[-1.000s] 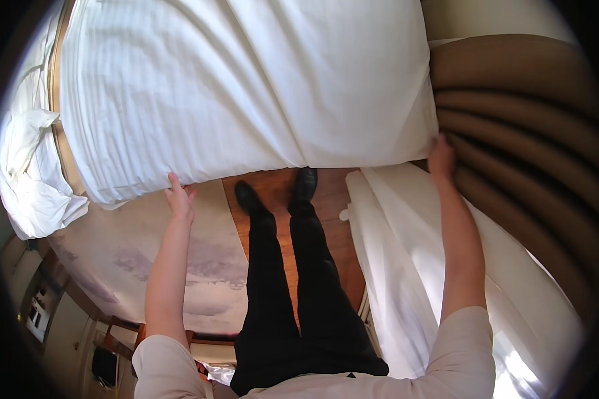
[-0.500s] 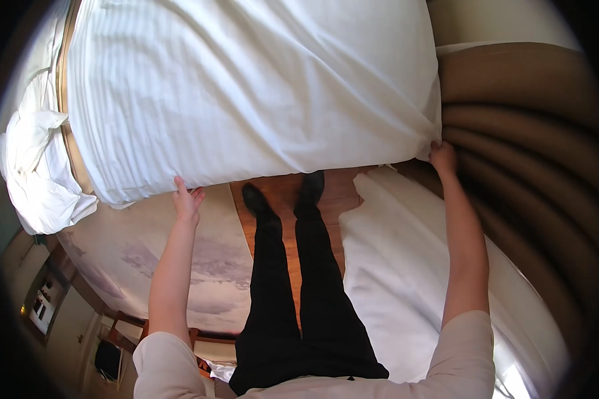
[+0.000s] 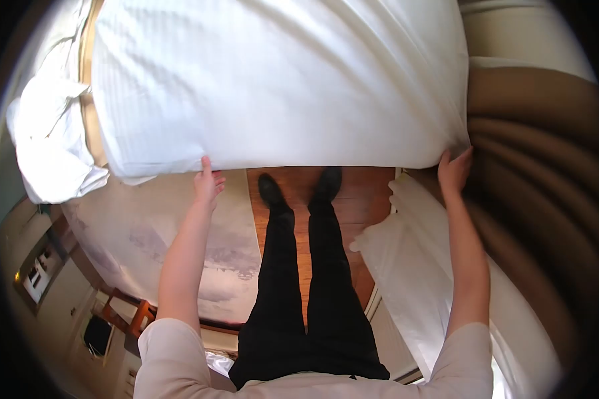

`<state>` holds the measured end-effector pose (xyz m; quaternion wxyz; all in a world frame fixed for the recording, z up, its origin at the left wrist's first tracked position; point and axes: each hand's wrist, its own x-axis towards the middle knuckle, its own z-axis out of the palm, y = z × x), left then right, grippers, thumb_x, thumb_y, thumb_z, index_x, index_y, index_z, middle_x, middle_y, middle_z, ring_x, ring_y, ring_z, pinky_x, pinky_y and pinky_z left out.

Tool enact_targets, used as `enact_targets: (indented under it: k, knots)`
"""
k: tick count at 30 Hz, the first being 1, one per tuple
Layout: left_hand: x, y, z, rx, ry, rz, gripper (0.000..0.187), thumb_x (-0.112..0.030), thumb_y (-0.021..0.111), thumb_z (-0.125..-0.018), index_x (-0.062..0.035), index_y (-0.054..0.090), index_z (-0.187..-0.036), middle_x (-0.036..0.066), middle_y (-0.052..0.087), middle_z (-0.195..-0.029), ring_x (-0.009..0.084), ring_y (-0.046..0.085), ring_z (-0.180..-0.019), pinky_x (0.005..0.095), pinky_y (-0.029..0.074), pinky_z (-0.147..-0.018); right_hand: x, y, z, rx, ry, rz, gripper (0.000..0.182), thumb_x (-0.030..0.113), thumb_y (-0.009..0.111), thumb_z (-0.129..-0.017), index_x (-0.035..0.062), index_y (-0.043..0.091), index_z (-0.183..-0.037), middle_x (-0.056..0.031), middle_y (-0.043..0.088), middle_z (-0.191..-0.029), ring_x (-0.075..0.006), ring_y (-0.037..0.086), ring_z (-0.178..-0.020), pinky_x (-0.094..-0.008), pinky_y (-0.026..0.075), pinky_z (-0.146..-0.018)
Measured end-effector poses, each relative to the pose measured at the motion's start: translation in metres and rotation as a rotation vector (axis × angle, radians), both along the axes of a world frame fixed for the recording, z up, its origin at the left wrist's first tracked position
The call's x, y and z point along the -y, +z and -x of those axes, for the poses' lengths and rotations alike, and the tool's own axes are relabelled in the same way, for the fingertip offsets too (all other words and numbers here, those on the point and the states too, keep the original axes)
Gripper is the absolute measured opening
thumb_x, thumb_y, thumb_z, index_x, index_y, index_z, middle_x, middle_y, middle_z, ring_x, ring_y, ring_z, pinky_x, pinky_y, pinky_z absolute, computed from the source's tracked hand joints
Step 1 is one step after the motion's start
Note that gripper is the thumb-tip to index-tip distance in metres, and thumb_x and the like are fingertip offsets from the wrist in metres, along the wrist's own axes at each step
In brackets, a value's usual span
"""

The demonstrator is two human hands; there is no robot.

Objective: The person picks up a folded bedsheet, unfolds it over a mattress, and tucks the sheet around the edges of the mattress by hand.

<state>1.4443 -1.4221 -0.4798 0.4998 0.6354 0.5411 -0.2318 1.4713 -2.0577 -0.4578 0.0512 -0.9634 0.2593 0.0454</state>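
Observation:
A white striped sheet (image 3: 279, 100) covers the mattress in front of me and hangs over its near edge. At that edge, left of my feet, my left hand (image 3: 209, 185) touches the cloth with one digit pointing up and the other fingers spread. My right hand (image 3: 454, 174) is at the near right corner of the sheet, beside the brown headboard. Its thumb and fingers are apart against the corner, with no clear grip on the fabric. The fingertips there are partly in shadow.
A brown padded headboard (image 3: 532, 166) runs down the right side. White curtain-like fabric (image 3: 412, 266) hangs at lower right. Crumpled white linen (image 3: 53, 143) lies at the far left. Beneath are a patterned rug (image 3: 173, 239) and wooden floor (image 3: 363, 199); a wooden chair (image 3: 142, 318) stands at lower left.
The view has shifted, with the bed appearing further right. My right hand has gone from pinching the sheet corner to having its fingers apart there. My left hand stays at the near edge.

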Motion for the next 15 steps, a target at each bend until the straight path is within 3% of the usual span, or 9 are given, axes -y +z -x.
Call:
enact_targets:
  k: [1, 4, 7, 12, 15]
  knots:
    - [-0.002, -0.002, 0.002, -0.014, 0.006, -0.003, 0.077, -0.071, 0.051, -0.093, 0.001, 0.055, -0.12, 0.011, 0.064, -0.106, 0.0173, 0.063, -0.084, 0.0305, 0.051, -0.063, -0.023, 0.008, 0.006, 0.13, 0.227, 0.027, 0.076, 0.028, 0.06, -0.094, -0.0036, 0.024, -0.152, -0.0337, 0.031, -0.152, -0.05, 0.034, -0.14, -0.0531, 0.032, -0.116]
    - [-0.01, 0.003, 0.008, -0.036, -0.046, -0.053, 0.072, -0.066, 0.054, -0.094, 0.0009, 0.054, -0.12, 0.01, 0.064, -0.101, 0.0152, 0.062, -0.079, 0.0311, 0.051, -0.057, -0.062, -0.028, 0.042, -0.195, 0.483, -0.045, 0.089, 0.024, 0.067, -0.089, -0.0006, 0.015, -0.157, -0.0311, 0.013, -0.16, -0.0534, 0.016, -0.146, -0.0539, 0.02, -0.121]
    - [-0.035, 0.007, 0.025, 0.011, -0.01, -0.127, 0.062, -0.055, 0.061, -0.095, 0.0005, 0.053, -0.122, 0.011, 0.063, -0.106, 0.0163, 0.062, -0.083, 0.0326, 0.052, -0.058, -0.097, 0.002, 0.036, -0.279, 0.387, -0.023, 0.096, 0.02, 0.069, -0.085, 0.0012, 0.009, -0.158, -0.032, 0.008, -0.161, -0.057, 0.013, -0.145, -0.0555, 0.021, -0.121]
    - [-0.107, 0.012, 0.076, 0.114, -0.043, -0.347, 0.059, -0.045, 0.065, -0.094, 0.0016, 0.051, -0.128, 0.015, 0.06, -0.118, 0.0257, 0.061, -0.103, 0.0391, 0.053, -0.086, -0.096, 0.02, 0.044, -0.465, 0.248, -0.229, 0.103, 0.017, 0.072, -0.084, 0.0031, 0.001, -0.158, -0.0327, 0.008, -0.161, -0.0493, 0.022, -0.146, -0.0486, 0.031, -0.118]
    - [-0.149, 0.032, 0.084, 0.151, -0.092, -0.529, 0.063, -0.043, 0.067, -0.093, 0.0011, 0.048, -0.133, 0.02, 0.056, -0.128, 0.0317, 0.055, -0.117, 0.0415, 0.044, -0.103, -0.097, 0.03, 0.053, -0.635, 0.245, -0.313, 0.094, 0.017, 0.069, -0.086, 0.0016, 0.009, -0.158, -0.0337, 0.012, -0.159, -0.0477, 0.03, -0.143, -0.0468, 0.036, -0.115]
